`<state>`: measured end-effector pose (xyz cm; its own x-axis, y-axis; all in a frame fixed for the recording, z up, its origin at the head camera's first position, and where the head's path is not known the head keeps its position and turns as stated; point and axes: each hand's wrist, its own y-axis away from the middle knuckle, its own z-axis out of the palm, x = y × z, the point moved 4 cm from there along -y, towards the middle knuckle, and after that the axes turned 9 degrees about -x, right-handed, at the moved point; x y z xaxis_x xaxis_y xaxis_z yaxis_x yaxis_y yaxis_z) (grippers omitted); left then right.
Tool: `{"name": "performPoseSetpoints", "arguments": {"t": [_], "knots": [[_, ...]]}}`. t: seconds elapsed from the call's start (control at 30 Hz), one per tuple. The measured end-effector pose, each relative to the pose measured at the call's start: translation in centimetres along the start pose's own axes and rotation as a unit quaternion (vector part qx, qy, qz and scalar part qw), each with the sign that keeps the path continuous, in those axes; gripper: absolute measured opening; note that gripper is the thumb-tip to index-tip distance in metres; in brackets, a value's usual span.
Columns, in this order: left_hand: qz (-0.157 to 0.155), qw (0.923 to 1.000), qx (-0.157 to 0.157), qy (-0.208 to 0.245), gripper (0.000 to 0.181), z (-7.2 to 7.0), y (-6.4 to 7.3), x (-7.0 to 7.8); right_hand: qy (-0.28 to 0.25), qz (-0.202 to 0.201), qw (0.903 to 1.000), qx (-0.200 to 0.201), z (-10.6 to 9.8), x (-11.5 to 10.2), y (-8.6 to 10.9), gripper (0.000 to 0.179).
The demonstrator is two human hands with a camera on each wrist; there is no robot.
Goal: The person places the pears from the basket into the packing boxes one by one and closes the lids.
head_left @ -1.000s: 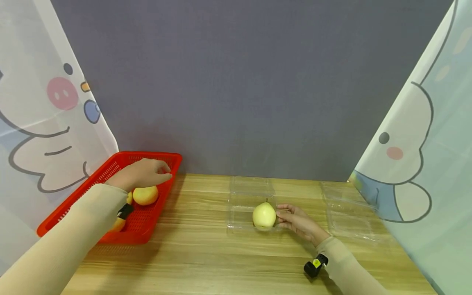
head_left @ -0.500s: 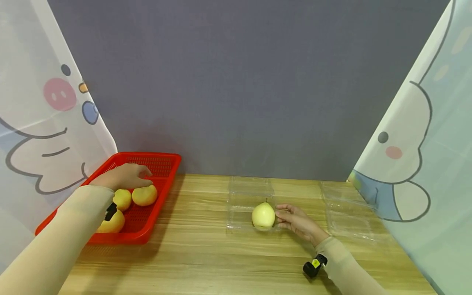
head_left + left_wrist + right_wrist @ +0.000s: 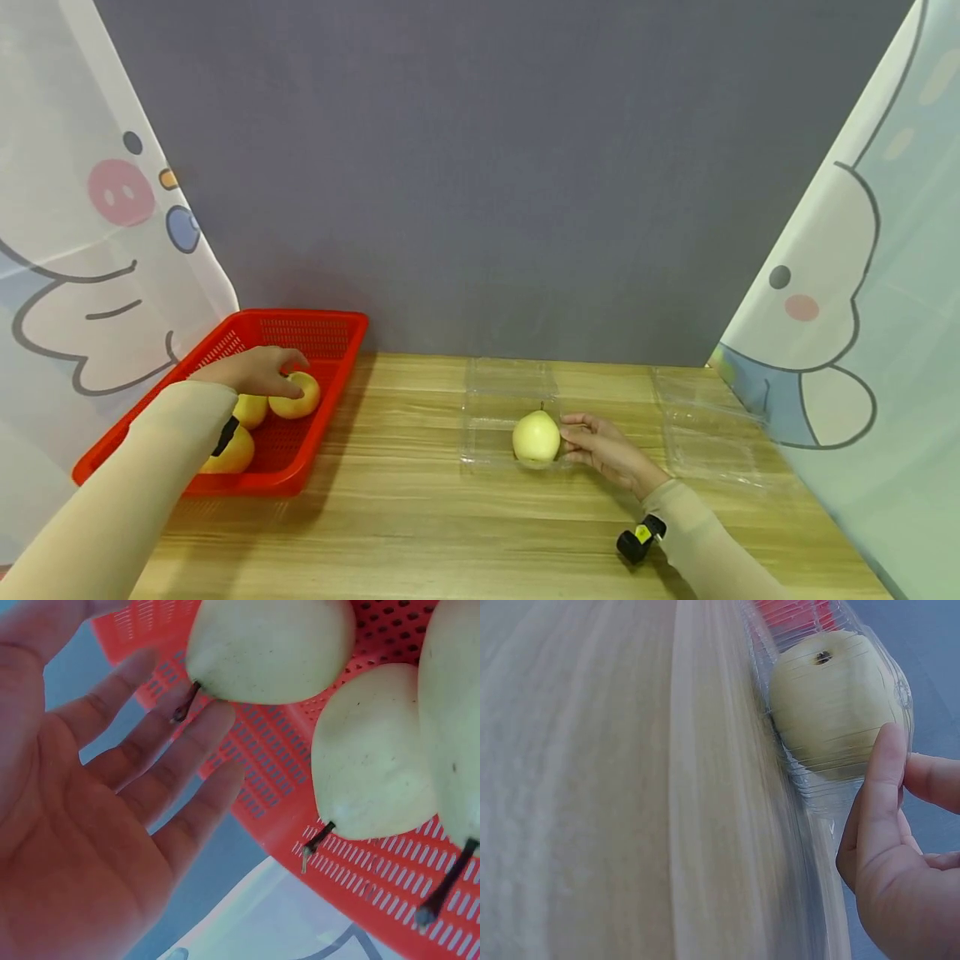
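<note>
In the red plastic basket at the left lie several yellow pears. My left hand reaches over them, its spread fingers beside the pear nearest the basket's right side; the left wrist view shows the palm holding nothing and a pear close to the fingertips. At mid-table an opened clear plastic box contains one pear, stem up in the head view. My right hand pinches the right wall of that box between thumb and fingers, as the right wrist view shows.
A second clear plastic box lies on the wooden table at the right. Behind the table rises a grey wall. Cartoon-printed curtains slope along both sides.
My left hand has drawn back to the left, then dipped toward the pear at the basket's right side. My right hand and the box have stayed in place.
</note>
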<state>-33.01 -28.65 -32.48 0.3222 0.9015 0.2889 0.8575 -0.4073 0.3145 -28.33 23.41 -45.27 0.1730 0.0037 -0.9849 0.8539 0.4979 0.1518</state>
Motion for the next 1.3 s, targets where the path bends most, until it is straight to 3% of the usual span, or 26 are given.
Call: {"name": "performPoseSetpoints", "arguments": {"t": [0.3, 0.53, 0.73, 0.9, 1.07, 1.3], "knots": [[-0.024, 0.9996, -0.013, 0.006, 0.057, 0.7, -1.1, -0.6, -0.003, -0.001, 1.0000, -0.005, 0.1, 0.0, 0.1, 0.054], [-0.074, 0.9952, -0.014, 0.063, 0.065, 1.2, -1.3, -2.9, -0.004, -0.001, 1.0000, -0.009, 0.1, -0.1, 0.1, 0.054], [-0.049, 0.9968, 0.013, 0.061, 0.054, 1.5, -1.7, -3.7, -0.001, -0.001, 1.0000, -0.004, 0.0, 0.0, 0.1, 0.053], [-0.047, 0.9959, 0.019, 0.075, 0.056, 1.6, -2.0, -3.4, -0.001, -0.003, 1.0000, -0.003, 0.0, 0.1, 0.1, 0.052], [-0.028, 0.9978, 0.025, 0.055, 0.060, 1.9, -2.7, -3.2, 0.002, -0.007, 1.0000, -0.007, 0.0, 0.1, 0.0, 0.052], [-0.035, 0.9942, 0.012, 0.101, 0.073, 2.4, -3.4, -3.6, 0.005, -0.010, 0.9999, -0.010, 0.1, 0.2, -0.1, 0.052]]}}
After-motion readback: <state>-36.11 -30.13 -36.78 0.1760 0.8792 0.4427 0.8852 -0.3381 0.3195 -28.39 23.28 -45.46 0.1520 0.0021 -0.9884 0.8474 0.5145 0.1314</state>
